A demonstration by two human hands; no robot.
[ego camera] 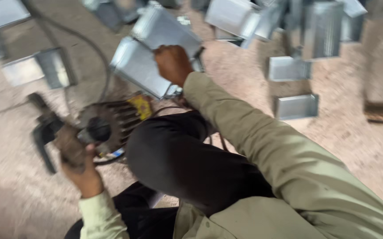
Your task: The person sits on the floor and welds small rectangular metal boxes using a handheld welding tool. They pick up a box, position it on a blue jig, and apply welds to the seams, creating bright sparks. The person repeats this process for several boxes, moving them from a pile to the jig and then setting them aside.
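Right hand point(172, 63): closed on the edge of a grey metal box point(145, 66), arm stretched out ahead over the knee.
Left hand point(82, 170): wrapped around the body of a dark grinder point(98, 128), low at the left, well apart from the right hand.
Grinder: blurred; a black side handle point(43, 132) sticks out to the left, and a small yellow label point(141, 106) sits on its far end, just below the box.
Box: tilted on the floor, between the two hands and nearer the right one.
Cable point(74, 37): dark, curving from the grinder towards the top left.
Knee point(178, 155): in black trousers, between the arms.
Around: more grey metal boxes point(295, 106) scattered over the sandy floor point(350, 132), mostly at the top and right.
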